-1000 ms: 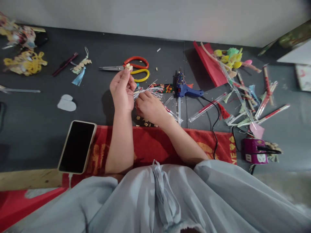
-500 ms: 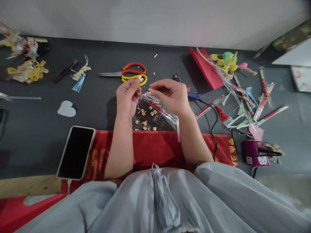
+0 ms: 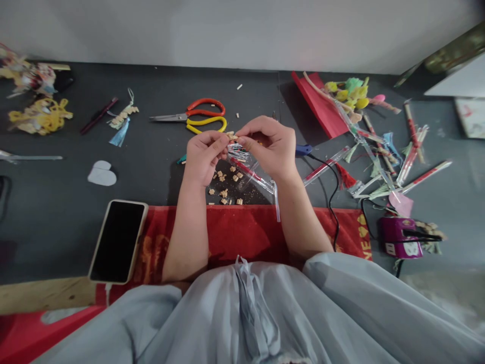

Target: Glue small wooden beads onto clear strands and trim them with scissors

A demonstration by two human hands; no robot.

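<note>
My left hand (image 3: 204,155) is closed in a pinch on a small beige wooden piece (image 3: 231,135). The fingertips of my right hand (image 3: 270,145) press together against the same piece from the other side; whether a thread is between them is too small to tell. Below the hands, several similar beige pieces (image 3: 224,193) lie scattered among crumbs on the dark table. A bundle of thin white sticks or wires (image 3: 239,152) and a clear tube with a red part (image 3: 250,172) show behind and under my fingers. Scissors (image 3: 197,115) with red and yellow handles lie just beyond my left hand.
A phone (image 3: 118,241) on a cable rests at left, partly over a red towel (image 3: 242,232). At right are a blue-handled tool (image 3: 303,150) with a black cord, a red folder (image 3: 322,108), tasselled sticks and a purple box (image 3: 400,236). A blue-tasselled ornament (image 3: 122,124) lies at left.
My hands have come together: the right fingertips now meet the beige piece in my left hand. Earlier they were apart, with white thread hanging near the left hand.
</note>
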